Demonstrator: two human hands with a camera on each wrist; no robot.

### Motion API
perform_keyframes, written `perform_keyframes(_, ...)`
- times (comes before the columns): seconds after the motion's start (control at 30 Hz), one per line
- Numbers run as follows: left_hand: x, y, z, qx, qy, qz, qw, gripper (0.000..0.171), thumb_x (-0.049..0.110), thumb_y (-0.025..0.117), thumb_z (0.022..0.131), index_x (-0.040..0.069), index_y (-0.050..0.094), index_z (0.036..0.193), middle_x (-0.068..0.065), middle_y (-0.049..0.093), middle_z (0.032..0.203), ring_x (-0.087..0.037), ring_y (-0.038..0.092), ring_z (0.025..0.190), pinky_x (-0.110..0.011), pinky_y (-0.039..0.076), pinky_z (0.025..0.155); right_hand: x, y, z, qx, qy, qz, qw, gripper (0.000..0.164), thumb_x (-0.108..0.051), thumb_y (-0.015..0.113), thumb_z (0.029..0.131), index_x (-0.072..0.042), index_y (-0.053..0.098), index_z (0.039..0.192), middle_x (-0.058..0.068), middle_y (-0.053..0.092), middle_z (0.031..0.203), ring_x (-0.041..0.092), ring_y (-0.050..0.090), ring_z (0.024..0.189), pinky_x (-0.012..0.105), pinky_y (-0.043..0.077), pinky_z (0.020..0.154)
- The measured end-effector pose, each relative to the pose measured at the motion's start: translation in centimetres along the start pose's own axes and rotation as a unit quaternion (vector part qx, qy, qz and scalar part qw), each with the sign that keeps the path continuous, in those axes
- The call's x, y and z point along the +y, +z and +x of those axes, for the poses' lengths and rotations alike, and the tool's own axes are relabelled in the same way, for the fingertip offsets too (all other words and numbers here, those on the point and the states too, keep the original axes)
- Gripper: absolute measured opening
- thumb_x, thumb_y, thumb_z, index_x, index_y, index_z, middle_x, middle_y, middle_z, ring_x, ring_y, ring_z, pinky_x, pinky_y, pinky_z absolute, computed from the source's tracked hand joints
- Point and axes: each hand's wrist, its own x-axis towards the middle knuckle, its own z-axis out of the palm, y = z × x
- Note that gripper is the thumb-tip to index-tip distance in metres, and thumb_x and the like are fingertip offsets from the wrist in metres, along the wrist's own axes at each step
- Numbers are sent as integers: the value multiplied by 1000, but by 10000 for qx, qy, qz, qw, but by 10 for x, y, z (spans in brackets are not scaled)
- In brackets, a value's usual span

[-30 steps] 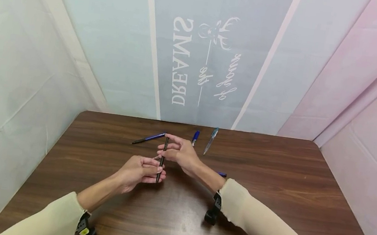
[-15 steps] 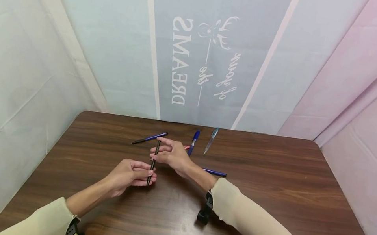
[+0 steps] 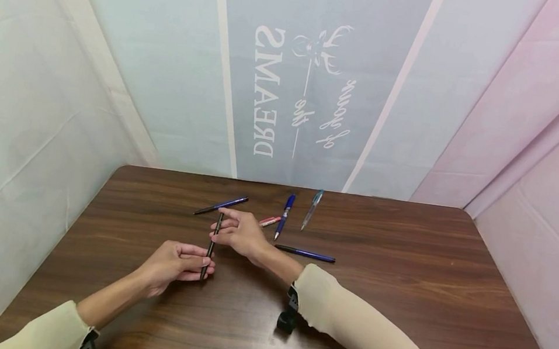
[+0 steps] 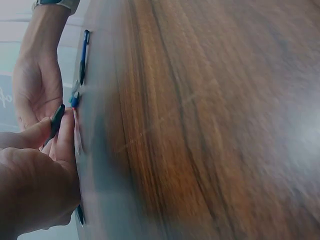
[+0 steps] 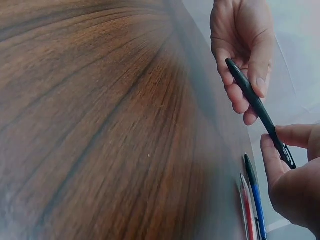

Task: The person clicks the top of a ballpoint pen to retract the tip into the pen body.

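Both hands hold one black pen above the brown table, nearly upright in the head view. My left hand pinches its lower end between thumb and fingers. My right hand pinches its upper end. The right wrist view shows the black pen spanning from the left hand to my right fingertips. In the left wrist view the pen appears as a short dark piece between the two hands.
Several pens lie at the far middle of the table: a blue-black pen, a red-white pen, a blue pen, a clear teal pen and a dark blue pen. Cloth walls close the table on three sides.
Both hands have carried the black pen to the left and slightly nearer. With the right hand shifted, the red-white pen and dark blue pen behind it show fully.
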Motion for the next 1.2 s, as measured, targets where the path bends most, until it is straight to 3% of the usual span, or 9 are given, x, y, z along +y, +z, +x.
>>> perform_keyframes(0.3,-5,-10,-8,111,205,314,9992,41,3,69,103,-24,57,132,-23,77,113,-17,78,99,-30,64,86,1,19,6,260,-95,-672,9974,73,8,81,87,4,51,153,20,78,115,21,79,96,21,60,81)
perform_keyframes(0.67,-9,-21,-15,361,301,548,9974,41,2,69,102,-24,57,131,-22,78,111,-14,77,96,-27,64,82,5,32,13,499,-188,-1683,9843,73,-3,88,86,1,54,152,8,81,111,9,78,90,18,60,86)
perform_keyframes(0.97,-13,-23,-18,829,290,797,9929,42,0,71,100,-22,58,133,-22,78,110,-13,77,94,-28,65,78,10,38,15,811,-222,-2102,9740,72,-9,92,83,1,60,147,7,81,107,7,77,85,18,61,79)
perform_keyframes(1.2,-16,-23,-20,1327,178,1172,9840,41,1,76,96,-19,63,129,-20,77,111,-17,76,93,-30,66,76,14,45,17,871,-223,-2248,9702,70,-12,93,83,0,62,144,6,80,105,2,75,81,17,59,81)
